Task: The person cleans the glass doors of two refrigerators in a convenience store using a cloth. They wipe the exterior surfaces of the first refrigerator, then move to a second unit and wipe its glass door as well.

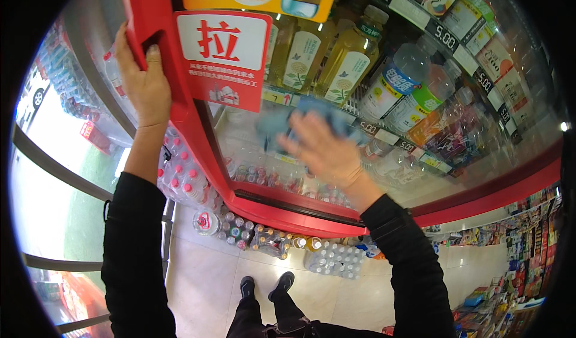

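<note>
My left hand (146, 86) grips the red door frame (150, 5) of a drinks cooler, its thumb in the recessed handle. With spread fingers, my right hand (326, 151) presses a blue cloth (271, 124) flat against the glass door (391, 191); hand and cloth are blurred. The hand covers part of the cloth. Behind the glass, bottles of yellow tea (346, 63) and a blue-labelled drink bottle (391, 81) stand on a shelf. A red and white sticker (225, 59) with writing is on the door beside my left hand.
Wrapped packs of red-capped bottles (184, 176) stand left of the cooler. Along its base are a large water jug (206, 223), a pack of dark bottles (236, 230) and a pack of clear bottles (335, 261). Stocked shelves (531, 239) line the right side, above a tiled floor (202, 270).
</note>
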A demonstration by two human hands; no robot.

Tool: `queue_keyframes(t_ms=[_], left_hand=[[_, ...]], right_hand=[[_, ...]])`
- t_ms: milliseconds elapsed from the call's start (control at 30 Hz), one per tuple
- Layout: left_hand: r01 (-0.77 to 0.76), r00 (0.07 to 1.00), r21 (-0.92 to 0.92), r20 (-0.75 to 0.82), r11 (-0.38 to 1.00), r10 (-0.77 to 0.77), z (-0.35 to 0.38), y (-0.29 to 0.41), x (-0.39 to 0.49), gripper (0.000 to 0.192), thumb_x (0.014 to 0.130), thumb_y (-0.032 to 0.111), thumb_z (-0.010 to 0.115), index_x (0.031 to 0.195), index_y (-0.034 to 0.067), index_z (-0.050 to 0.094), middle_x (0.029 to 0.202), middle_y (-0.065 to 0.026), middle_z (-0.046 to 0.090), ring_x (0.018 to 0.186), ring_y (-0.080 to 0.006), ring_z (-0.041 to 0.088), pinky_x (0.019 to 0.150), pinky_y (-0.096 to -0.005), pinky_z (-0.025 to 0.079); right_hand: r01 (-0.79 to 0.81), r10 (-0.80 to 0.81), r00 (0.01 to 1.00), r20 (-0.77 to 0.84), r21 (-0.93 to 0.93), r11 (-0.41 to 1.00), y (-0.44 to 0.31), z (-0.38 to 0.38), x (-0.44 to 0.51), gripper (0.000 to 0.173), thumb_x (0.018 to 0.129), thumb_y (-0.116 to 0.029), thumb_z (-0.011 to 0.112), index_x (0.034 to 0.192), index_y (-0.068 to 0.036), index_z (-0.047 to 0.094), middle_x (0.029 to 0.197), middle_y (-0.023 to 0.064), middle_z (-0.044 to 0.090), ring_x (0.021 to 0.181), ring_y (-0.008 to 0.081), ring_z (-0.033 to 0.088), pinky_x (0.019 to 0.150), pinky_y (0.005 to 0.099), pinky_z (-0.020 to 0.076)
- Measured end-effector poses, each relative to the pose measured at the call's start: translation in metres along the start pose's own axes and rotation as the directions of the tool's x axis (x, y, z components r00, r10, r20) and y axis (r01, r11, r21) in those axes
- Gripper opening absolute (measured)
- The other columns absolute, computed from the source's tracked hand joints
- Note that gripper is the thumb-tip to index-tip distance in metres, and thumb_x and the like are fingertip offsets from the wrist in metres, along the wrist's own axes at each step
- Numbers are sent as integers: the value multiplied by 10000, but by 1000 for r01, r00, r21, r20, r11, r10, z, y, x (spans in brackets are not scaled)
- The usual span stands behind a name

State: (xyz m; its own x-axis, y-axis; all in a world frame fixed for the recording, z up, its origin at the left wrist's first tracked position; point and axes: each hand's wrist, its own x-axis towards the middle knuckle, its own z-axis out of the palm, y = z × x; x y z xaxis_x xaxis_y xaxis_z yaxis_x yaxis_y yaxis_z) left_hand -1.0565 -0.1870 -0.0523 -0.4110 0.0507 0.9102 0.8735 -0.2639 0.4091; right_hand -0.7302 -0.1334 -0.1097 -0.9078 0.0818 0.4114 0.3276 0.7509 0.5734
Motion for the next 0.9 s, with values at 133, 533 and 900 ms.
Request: queue_keyframes(t_ms=[133,533,900], left_hand=[[42,999,17,16,999,-42,12,14,-6,478,952,218,559,1396,100,426,1328,-141,527,1200,-264,533,1019,-364,417],[75,995,6,59,997,-75,14,16,-3,524,945,135,517,1436,40,362,1428,-169,432,1319,-313,422,1119,-381,301],[-26,999,122,43,992,21,-5,-13,3,552,955,186,565,1446,36,363,1464,-188,400,1352,-324,389,1126,-386,282]], right_hand=[[51,-123,949,292,243,969,-50,73,-116,501,865,-125,514,1359,-209,503,1523,45,396,1308,126,480,692,175,487],[-582,394,710,-583,-172,795,155,-124,-185,348,820,-143,719,1165,-147,674,1289,167,584,1186,394,537,978,484,415],[-530,203,525,-826,-132,838,143,-93,-54,370,758,-68,721,1099,-212,734,1260,92,613,1211,261,517,999,408,411]])
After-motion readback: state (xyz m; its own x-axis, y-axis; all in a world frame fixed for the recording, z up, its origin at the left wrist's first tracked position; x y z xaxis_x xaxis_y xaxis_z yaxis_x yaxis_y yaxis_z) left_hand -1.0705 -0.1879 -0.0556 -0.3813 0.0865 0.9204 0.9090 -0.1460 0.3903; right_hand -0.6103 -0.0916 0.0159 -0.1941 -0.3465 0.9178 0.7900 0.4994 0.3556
